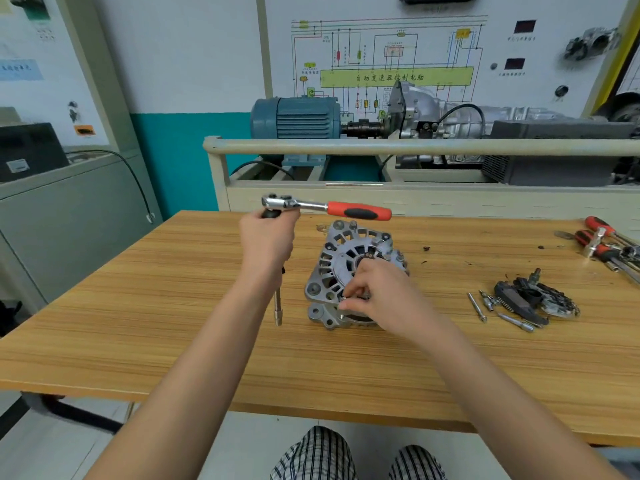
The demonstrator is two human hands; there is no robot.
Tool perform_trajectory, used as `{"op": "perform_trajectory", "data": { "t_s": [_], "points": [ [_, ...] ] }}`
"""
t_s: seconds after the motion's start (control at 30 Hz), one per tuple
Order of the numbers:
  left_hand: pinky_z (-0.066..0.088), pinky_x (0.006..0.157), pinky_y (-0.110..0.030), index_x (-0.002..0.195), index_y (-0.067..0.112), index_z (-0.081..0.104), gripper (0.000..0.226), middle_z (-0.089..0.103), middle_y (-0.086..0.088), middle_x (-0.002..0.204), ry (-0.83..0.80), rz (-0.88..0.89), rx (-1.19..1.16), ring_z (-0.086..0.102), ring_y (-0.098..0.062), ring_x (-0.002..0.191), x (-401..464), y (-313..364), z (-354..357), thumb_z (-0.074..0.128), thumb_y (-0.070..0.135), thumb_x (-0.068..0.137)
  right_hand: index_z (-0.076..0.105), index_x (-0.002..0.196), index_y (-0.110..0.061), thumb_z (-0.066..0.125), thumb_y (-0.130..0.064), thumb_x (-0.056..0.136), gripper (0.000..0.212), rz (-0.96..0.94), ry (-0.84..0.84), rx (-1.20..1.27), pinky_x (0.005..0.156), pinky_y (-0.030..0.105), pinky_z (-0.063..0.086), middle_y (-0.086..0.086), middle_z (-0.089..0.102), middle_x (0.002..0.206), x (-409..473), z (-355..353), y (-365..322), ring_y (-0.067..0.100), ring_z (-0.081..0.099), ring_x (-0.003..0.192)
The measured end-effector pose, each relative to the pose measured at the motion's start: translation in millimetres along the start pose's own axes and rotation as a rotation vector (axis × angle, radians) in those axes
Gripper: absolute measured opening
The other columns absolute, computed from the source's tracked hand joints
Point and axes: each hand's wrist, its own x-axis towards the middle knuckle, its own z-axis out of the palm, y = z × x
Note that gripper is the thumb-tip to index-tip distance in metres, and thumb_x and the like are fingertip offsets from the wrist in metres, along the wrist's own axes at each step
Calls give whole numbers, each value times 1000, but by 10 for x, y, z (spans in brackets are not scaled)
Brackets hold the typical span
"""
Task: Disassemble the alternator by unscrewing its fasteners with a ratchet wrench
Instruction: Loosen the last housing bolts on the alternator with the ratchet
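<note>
Alternator [349,271] sits mid-table [138,306], vented face up and tilted toward me. My right hand [377,296] rests on its near rim at approx 6 o'clock, fingertips pinched on something small and silvery, prob a loosened bolt; can't tell for sure, fingers hide it. Left hand [268,242] is up at 10 o'clock from the housing, wrapped round the ratchet [325,207] just below its head, red handle sticking out to 3 o'clock, long extension [278,303] hanging down with its tip close to the wood.

Risks as I judge them: ratchet is held off-balance by the head, so it could swing and the extension clip the housing or knock the table. If that pinched bolt slips it may roll off the near edge. Housing isn't clamped, so pulling w/ one hand could tip it. Loose bolts [498,313] and removed parts [536,299] at 3 o'clock can scatter if bumped.
</note>
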Motion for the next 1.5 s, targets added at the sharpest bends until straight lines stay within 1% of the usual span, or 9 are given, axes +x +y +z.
{"op": "perform_trajectory", "data": {
  "t_s": [0.23, 0.43, 0.57, 0.67, 0.77, 1.0, 1.1, 1.3, 1.5],
  "points": [
    [24, 41, -22, 67, 17, 47, 27, 37, 3, 50, -97, -146, 56, 29, -12, 42, 94, -313, 58, 66, 9, 85, 74, 99, -14, 63, -23, 91, 16, -182, 30, -44, 76, 20, 31, -13, 49, 86, 28, 50, 34, 5, 40, 87],
    [25, 45, -25, 67, 16, 46, 28, 36, 0, 54, -147, -242, 86, 29, -14, 45, 133, -502, 90, 69, 9, 82, 73, 91, -6, 64, -7, 89, 10, -296, 24, -75, 76, 17, 33, 3, 62, 88, 17, 49, 75, 12, 44, 84],
    [25, 43, -23, 66, 17, 44, 32, 34, 1, 52, -139, -272, 76, 28, -13, 42, 155, -579, 96, 71, 9, 81, 72, 94, -7, 61, 1, 88, 15, -313, -2, -36, 77, 16, 37, 0, 60, 92, 27, 52, 91, 8, 42, 87],
    [25, 44, -23, 66, 17, 45, 31, 35, 2, 50, -143, -268, 68, 29, -13, 41, 168, -597, 93, 71, 9, 80, 70, 105, -15, 65, -16, 89, 17, -259, -27, 40, 82, 12, 34, -12, 51, 97, 27, 25, 118, -1, 38, 92],
    [25, 46, -25, 66, 16, 45, 29, 35, 1, 52, -151, -253, 79, 29, -14, 43, 165, -604, 105, 69, 9, 80, 69, 109, -18, 70, -36, 83, 32, -219, -43, 1, 81, 10, 32, -15, 47, 96, 18, 33, 131, -1, 36, 92],
    [27, 46, -24, 67, 16, 45, 28, 37, 1, 52, -152, -238, 87, 31, -14, 43, 149, -604, 108, 69, 8, 80, 73, 100, -13, 62, -22, 91, 16, -236, 48, -58, 79, 11, 27, -12, 50, 90, 30, 73, 77, 3, 36, 87],
    [27, 46, -25, 66, 16, 45, 29, 37, 1, 52, -151, -235, 91, 30, -15, 44, 150, -602, 110, 69, 8, 80, 72, 94, -11, 63, -15, 90, 11, -273, 96, -39, 81, 16, 33, -4, 60, 91, 12, 30, 68, 7, 43, 87],
    [29, 47, -25, 67, 15, 48, 26, 39, 1, 51, -139, -235, 104, 33, -14, 44, 145, -588, 111, 70, 9, 80, 72, 87, -9, 67, -9, 86, 4, -337, 260, 40, 78, 26, 45, -1, 64, 88, -32, -107, 32, 17, 55, 84],
    [29, 49, -26, 70, 15, 47, 24, 40, 0, 54, -199, -161, 106, 35, -15, 48, 52, -343, 165, 68, 12, 81, 74, 84, -10, 71, -4, 82, 6, -256, 422, 196, 76, 24, 49, -4, 67, 84, -132, -333, 55, 9, 60, 81]
  ]
}}
